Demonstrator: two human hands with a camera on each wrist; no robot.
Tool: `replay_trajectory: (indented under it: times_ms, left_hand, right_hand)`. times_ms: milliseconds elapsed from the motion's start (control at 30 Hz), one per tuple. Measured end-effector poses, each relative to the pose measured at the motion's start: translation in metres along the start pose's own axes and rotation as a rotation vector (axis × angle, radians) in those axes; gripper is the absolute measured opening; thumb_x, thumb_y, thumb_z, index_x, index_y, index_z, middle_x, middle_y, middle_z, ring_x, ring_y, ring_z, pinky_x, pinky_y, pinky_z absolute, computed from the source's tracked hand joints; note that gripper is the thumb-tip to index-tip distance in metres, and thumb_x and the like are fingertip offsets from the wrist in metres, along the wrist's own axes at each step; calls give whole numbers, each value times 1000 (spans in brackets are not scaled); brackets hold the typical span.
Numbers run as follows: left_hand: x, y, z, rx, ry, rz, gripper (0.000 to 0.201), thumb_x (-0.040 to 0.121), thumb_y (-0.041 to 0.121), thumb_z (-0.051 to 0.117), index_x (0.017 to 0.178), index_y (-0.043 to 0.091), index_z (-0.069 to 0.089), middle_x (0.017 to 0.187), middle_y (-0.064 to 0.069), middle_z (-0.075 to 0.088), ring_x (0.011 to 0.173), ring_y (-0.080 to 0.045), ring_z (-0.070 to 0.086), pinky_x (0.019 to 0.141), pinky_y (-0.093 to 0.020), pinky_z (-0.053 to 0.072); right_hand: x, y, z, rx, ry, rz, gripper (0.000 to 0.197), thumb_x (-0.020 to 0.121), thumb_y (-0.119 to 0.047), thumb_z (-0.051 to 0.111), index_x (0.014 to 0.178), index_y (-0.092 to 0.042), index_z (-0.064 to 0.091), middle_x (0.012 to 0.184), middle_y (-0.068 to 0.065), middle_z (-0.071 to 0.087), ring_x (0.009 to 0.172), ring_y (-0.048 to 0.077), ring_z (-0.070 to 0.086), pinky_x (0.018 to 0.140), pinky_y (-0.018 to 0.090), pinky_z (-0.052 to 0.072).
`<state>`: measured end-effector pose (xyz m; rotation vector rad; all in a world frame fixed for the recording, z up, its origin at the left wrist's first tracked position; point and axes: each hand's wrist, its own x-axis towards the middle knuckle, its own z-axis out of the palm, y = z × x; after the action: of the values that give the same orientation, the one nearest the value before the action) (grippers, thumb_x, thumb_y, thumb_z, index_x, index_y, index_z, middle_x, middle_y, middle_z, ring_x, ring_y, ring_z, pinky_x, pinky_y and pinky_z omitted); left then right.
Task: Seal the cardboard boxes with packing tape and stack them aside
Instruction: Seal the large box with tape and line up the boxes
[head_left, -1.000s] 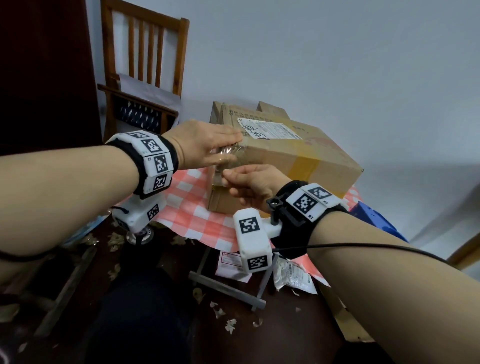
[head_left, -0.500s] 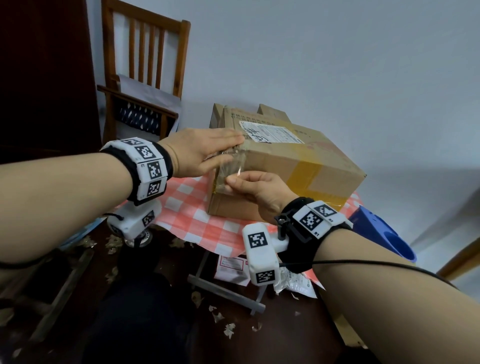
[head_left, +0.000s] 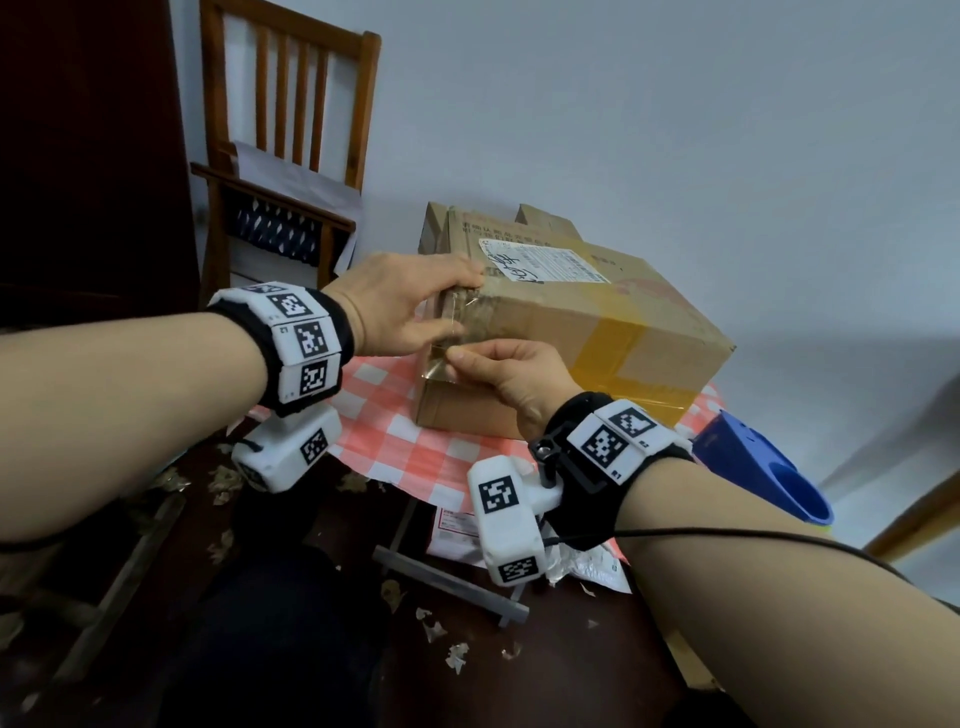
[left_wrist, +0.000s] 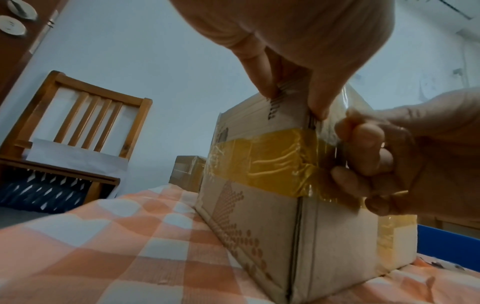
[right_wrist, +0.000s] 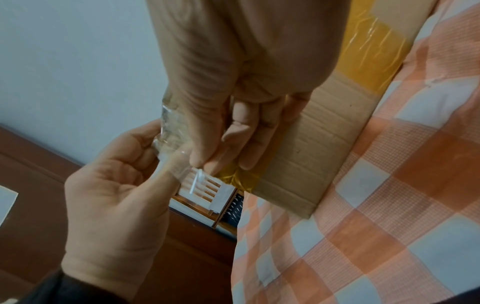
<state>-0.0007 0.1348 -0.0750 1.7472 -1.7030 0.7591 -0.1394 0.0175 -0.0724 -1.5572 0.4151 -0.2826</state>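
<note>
Two cardboard boxes show: the large box (head_left: 571, 332) stands on the checked cloth (head_left: 395, 447) of the surface, and a second, smaller box (left_wrist: 188, 171) sits behind it, partly hidden, seen between the chair and the large box in the left wrist view. One white shipping label (head_left: 540, 262) lies on the large box's top, and one band of yellow tape (head_left: 618, 343) wraps its front face and continues round the near corner onto the end face.

Both hands work at that near corner. The left hand (head_left: 400, 306) lies over the top edge, fingers (left_wrist: 319, 98) straight and pressing down on the box, thumb against the side. The right hand (head_left: 506, 371) is just below it, thumb and forefinger pinching one strip of clear tape (right_wrist: 171, 131); its other fingers (left_wrist: 371, 156) are curled in against the box's side. The clear strip is crinkled and runs from the box's corner between the two hands.

One wooden chair (head_left: 291, 156) with a slatted back stands by the wall to the left, a white sheet on its seat. One blue plastic container (head_left: 758, 467) sits at the right edge of the surface. Below the surface, the dark floor carries scattered scraps and a couple of printed packets (head_left: 592, 564).
</note>
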Motion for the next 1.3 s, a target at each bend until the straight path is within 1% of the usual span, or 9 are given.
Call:
replay_trajectory:
  times_ms: [100, 300, 500, 567, 767, 867, 1133, 1233, 1300]
  left_hand:
    - [1, -2, -3, -7, -27, 7, 53, 79, 42, 56, 117, 5, 62, 124, -10, 63, 110, -25, 63, 88, -41, 54]
    - [6, -4, -10, -16, -165, -35, 53, 80, 35, 59, 123, 4, 61, 129, -13, 59, 116, -32, 59, 98, -43, 44]
    - [9, -1, -20, -156, -244, -189, 63, 74, 35, 34, 127, 11, 60, 134, -5, 55, 124, -24, 52, 108, -38, 38]
    - [9, 1, -21, -180, -216, -253, 61, 74, 43, 40, 122, 14, 64, 131, 0, 58, 120, -21, 57, 105, -41, 43]
    - [17, 4, -16, -90, -183, -271, 66, 72, 65, 48, 110, 16, 71, 119, 0, 66, 108, -23, 65, 90, -45, 52]
    - [18, 6, -15, -80, -175, -299, 66, 71, 65, 48, 108, 15, 72, 117, -1, 67, 106, -24, 66, 88, -45, 53]
    - [15, 11, -12, -111, -201, -426, 54, 67, 45, 76, 111, 15, 67, 121, -3, 66, 109, -24, 64, 95, -45, 49]
    - [17, 14, -11, -99, -223, -437, 54, 70, 35, 81, 118, 17, 63, 127, 0, 62, 114, -22, 61, 98, -43, 47]
    - [14, 15, -10, -80, -223, -451, 56, 71, 36, 79, 121, 19, 61, 128, 1, 61, 113, -23, 61, 97, -42, 47]
  right_hand:
    - [3, -1, 1, -54, 30, -2, 6, 80, -1, 71, 75, -1, 67, 51, -2, 66, 46, 1, 60, 49, 9, 45]
    - [8, 1, 4, -92, 66, -4, 9, 78, -4, 74, 72, -1, 69, 53, -2, 67, 49, 3, 61, 58, 13, 52]
    - [11, 5, 11, -154, 130, -22, 15, 76, -8, 77, 63, -5, 70, 60, 2, 68, 65, 12, 62, 82, 27, 53]
    - [11, 6, 13, -139, 138, -18, 16, 76, -7, 77, 62, -5, 70, 59, 3, 68, 67, 15, 62, 85, 31, 54]
    - [12, 5, 12, -158, 136, -41, 21, 79, -7, 75, 60, -3, 67, 53, 4, 65, 51, 14, 58, 67, 29, 55]
    - [13, 9, 16, -290, 166, -70, 27, 83, -17, 72, 60, -6, 64, 48, 4, 63, 48, 17, 55, 66, 38, 56]
    - [15, 0, 9, -502, 139, -72, 33, 78, -32, 76, 56, -9, 67, 53, 8, 66, 51, 18, 59, 75, 43, 58]
    - [13, 17, 5, -878, 56, 84, 33, 70, -36, 81, 76, -6, 70, 71, 8, 71, 66, 22, 69, 71, 39, 59]
    - [4, 35, 6, -956, -45, 177, 35, 71, -40, 81, 70, -8, 70, 70, 6, 72, 66, 22, 69, 71, 40, 60]
